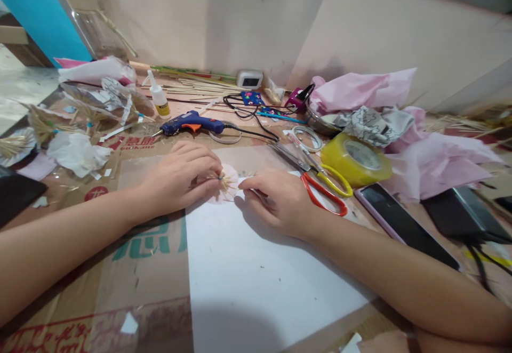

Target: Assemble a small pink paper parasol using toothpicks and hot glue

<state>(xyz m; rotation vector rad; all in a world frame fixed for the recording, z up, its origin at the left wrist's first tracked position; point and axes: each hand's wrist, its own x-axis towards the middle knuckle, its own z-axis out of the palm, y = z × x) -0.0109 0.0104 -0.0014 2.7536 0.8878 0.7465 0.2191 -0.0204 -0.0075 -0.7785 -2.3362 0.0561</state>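
My left hand point(188, 176) is closed, its thumb and fingers pinching a small bundle of straw strands point(227, 182) tied with a bluish band. The loose ends fan out toward the right. Under the bundle lies a pale pink round piece of paper point(232, 170), partly covered by the hand. Just to the right, my right hand point(280, 198) has thumb and forefinger pressed together close to the straw tips. A thin strand seems to show by its fingertips, but what it holds is unclear. Both hands rest over the top of a white sheet point(256, 278).
Beyond the hands lie a blue glue gun point(192, 122) and a glue bottle point(159, 97). At right are red-handled scissors point(323, 195), yellow tape point(358, 158), a phone point(408, 225) and crumpled pink paper point(444, 161). Straw bundles point(52, 123) sit at left on cardboard point(152, 294).
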